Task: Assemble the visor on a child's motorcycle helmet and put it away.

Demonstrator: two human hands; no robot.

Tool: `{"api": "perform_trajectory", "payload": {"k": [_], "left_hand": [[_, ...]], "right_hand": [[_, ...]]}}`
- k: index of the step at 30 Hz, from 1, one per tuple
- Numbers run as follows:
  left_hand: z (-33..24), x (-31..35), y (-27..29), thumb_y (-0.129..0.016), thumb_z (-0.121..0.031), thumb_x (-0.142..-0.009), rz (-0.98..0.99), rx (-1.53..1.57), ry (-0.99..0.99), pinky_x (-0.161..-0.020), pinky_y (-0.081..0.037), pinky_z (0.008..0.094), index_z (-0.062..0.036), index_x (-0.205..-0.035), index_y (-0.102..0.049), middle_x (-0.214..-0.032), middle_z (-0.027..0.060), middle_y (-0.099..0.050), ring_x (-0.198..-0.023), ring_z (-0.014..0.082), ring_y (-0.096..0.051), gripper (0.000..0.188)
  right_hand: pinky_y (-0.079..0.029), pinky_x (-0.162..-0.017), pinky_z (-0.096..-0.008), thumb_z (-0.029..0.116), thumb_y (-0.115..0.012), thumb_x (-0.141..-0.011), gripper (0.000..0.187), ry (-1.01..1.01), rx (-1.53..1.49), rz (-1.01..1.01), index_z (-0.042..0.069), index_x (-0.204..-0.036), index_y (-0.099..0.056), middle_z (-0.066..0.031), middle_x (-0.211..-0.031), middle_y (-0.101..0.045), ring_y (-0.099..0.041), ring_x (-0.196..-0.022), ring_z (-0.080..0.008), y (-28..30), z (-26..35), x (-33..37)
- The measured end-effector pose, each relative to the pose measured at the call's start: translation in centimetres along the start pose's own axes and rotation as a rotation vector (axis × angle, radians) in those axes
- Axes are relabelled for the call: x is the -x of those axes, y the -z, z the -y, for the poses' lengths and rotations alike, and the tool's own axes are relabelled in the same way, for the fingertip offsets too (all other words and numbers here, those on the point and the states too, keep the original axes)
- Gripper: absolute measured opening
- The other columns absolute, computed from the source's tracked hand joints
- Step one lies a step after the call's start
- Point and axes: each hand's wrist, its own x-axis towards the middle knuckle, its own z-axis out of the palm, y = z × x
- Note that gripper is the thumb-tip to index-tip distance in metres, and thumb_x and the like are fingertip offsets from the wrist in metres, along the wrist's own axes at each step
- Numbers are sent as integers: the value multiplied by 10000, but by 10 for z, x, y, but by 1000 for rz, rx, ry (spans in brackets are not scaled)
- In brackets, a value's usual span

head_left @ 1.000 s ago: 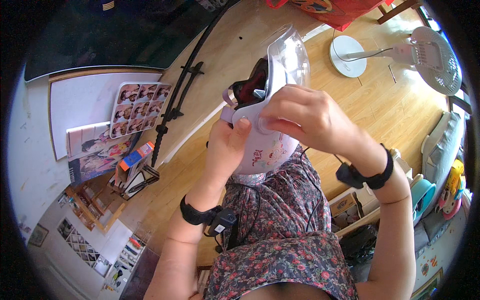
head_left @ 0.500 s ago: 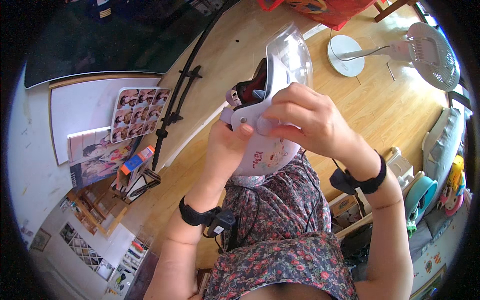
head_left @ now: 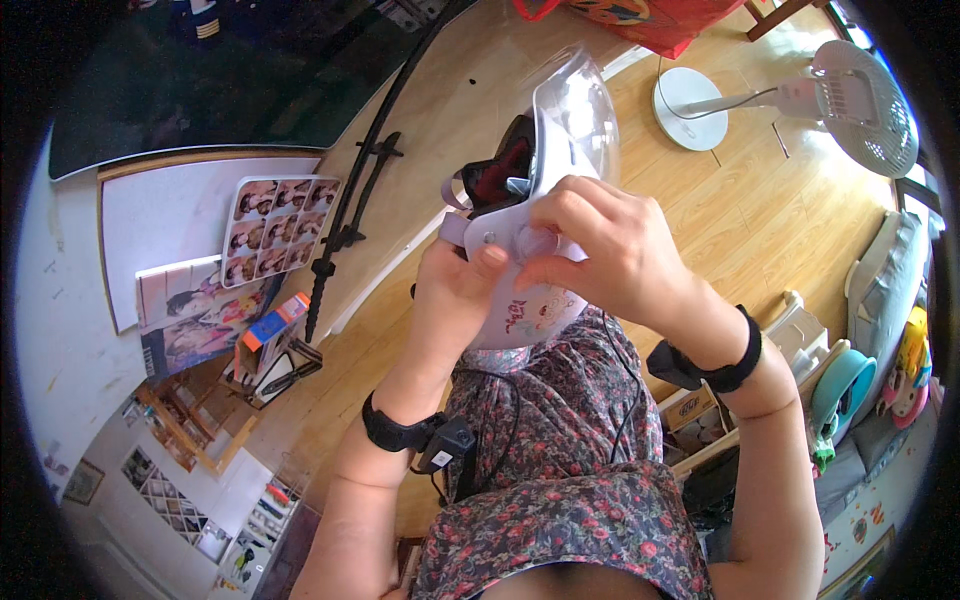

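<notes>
A pale lilac helmet with small printed pictures is held up in front of my waist, lying on its side. Its clear visor points away from me, and the dark red-and-black lining faces left. My left hand grips the lower rim beside a lilac strap, its thumb pressed on the shell near a small metal rivet. With thumb and fingers, my right hand pinches the round knob on the helmet's side, where the visor joins. Its fingertips partly cover that knob.
A white standing fan is on the wood floor at the far right, near a red bag. At left are a black stand, a photo sheet and a large dark screen. A grey sofa lies right.
My right hand has shifted slightly left and closer around the side knob. The helmet has turned a little, and the loose strap by its opening hangs differently. My left hand keeps its grip.
</notes>
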Motion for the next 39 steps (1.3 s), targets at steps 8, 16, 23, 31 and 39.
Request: {"api": "perform_trajectory", "payload": {"k": [8,16,23,31,39], "left_hand": [[4,0,0,-582,-644,-708,-34,215,61,-733,-443,265,29,-1040,-546,-913,53,-604,-834,118,-541,751],[10,3,2,-587,-618,-726,-66,193,42,-730,-442,261,34,-1042,-542,-921,54,-602,-835,113,-537,726],[0,1,-2,-572,-609,-739,-91,157,-15,-735,-445,264,39,-1052,-535,-924,63,-606,-839,117,-542,720],[3,4,-5,-610,-536,-761,-74,158,27,-742,-450,266,32,-1038,-546,-928,66,-610,-849,120,-551,636],[-9,11,21,-783,-392,-638,39,207,73,-833,-445,282,14,-1084,-534,-986,59,-610,-913,138,-571,652]], "right_hand": [[-468,-540,-319,165,-681,-646,175,128,-85,-89,77,-756,-577,-36,-701,-502,-553,-693,-209,-10,-14,2],[-456,-548,-312,95,-724,-627,176,-90,-135,-42,53,-718,-578,-53,-721,-508,-539,-658,-226,-14,-1,3],[-467,-520,-320,115,-649,-681,109,100,-134,-69,62,-700,-556,-43,-727,-500,-559,-668,-203,-6,-16,-7],[-426,-463,-290,87,-692,-674,132,-25,116,-80,45,-657,-568,-58,-675,-506,-538,-577,-203,-17,3,4],[-429,-752,-244,200,-590,-850,227,-324,-343,-527,27,-997,-579,-44,-946,-569,-509,-830,-102,11,-86,4]]}}
